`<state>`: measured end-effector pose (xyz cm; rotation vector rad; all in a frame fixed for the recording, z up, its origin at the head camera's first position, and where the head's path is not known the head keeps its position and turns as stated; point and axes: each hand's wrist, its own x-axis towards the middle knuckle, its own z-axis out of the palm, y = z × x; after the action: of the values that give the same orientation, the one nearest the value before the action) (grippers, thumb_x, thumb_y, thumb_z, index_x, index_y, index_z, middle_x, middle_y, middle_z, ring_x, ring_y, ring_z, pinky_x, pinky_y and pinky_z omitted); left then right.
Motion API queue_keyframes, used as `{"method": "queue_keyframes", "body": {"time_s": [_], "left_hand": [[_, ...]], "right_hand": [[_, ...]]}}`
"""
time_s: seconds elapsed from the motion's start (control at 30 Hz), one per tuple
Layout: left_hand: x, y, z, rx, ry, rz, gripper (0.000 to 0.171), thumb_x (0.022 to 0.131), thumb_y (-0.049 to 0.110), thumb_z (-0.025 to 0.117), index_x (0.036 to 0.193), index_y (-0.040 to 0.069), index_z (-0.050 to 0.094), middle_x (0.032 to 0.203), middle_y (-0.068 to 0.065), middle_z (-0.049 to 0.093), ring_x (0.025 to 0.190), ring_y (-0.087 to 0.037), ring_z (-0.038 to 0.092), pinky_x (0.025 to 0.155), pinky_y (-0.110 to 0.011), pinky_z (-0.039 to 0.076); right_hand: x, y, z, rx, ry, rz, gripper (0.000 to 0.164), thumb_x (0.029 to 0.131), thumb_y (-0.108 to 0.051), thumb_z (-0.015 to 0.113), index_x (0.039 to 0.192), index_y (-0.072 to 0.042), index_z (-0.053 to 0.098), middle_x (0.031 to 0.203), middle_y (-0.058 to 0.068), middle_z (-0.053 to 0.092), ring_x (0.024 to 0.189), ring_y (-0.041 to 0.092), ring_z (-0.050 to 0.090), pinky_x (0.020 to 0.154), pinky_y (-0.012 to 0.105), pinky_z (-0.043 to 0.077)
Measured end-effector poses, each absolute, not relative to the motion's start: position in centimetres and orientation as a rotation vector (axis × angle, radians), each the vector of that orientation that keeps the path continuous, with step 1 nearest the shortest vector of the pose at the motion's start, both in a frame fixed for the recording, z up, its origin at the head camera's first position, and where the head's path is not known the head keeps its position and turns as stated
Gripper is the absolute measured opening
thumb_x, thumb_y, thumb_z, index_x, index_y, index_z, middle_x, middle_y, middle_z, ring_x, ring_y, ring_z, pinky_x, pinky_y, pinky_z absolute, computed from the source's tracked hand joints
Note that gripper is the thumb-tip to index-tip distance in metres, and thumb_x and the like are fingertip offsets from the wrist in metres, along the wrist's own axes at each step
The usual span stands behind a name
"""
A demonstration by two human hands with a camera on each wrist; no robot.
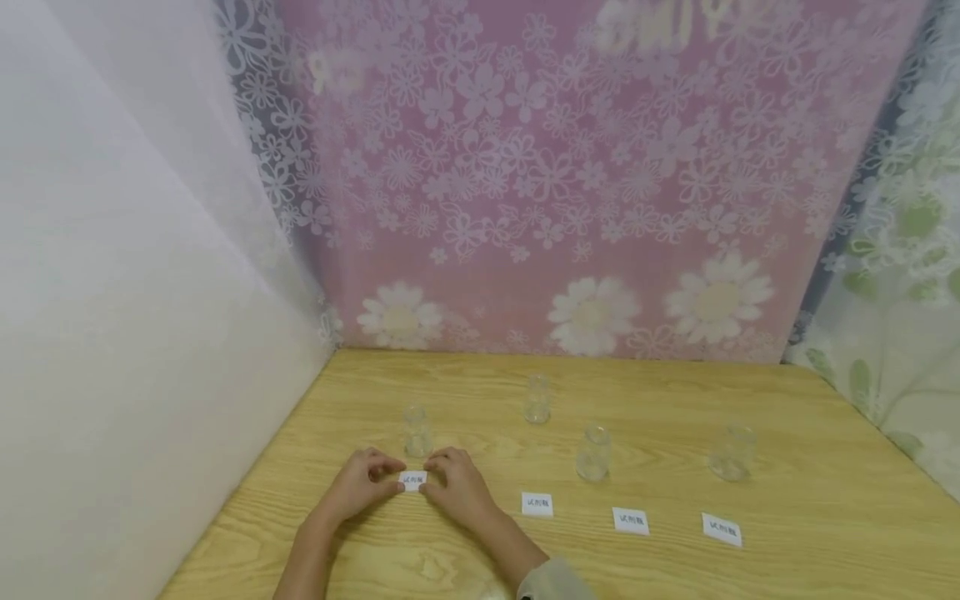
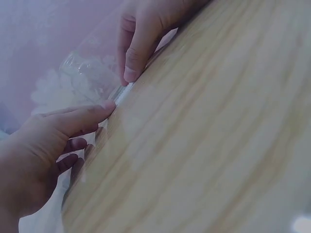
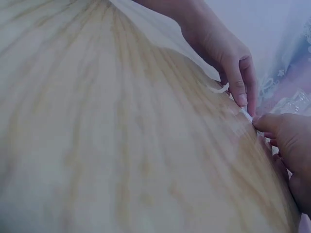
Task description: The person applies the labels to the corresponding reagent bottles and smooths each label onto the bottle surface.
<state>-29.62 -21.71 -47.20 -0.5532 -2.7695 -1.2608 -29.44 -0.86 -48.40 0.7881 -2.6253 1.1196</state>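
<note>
The wood-grain table [image 1: 637, 575] bears a clear glass bottle [image 1: 417, 435] just beyond the left hand [image 1: 356, 486] and right hand [image 1: 457, 490]; rightward of the latter lie three white lettered cards [image 1: 537, 504] [image 1: 631, 521] [image 1: 722, 529], with three glass vessels [image 1: 537, 403] [image 1: 594, 457] [image 1: 731, 457] standing beyond

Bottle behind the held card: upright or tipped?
Upright: the head view shows the clear bottle base down on the table, mouth up, behind the card.

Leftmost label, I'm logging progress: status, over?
Left hand and right hand pinching leftmost label, one at each side. Clear bottle just behind it. Nothing seen in the way.
</note>
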Motion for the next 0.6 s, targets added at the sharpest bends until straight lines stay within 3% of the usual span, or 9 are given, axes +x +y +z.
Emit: {"method": "queue_keyframes", "body": {"time_s": [0.6], "left_hand": [[-29.62,-21.21,-47.41,-0.554,-2.738,-1.190,0.026,0.076,0.024,0.075,0.099,0.012,0.069,0.092,0.002,0.055,0.082,-0.019,0.042,0.068,-0.032,0.039]], "right_hand": [[-29.15,-0.94,-48.45,0.819,-2.567,1.068,0.021,0.083,-0.016,0.069,0.100,-0.004,0.065,0.111,0.002,0.055,0.107,0.020,0.047,0.091,0.034,0.043]]}}
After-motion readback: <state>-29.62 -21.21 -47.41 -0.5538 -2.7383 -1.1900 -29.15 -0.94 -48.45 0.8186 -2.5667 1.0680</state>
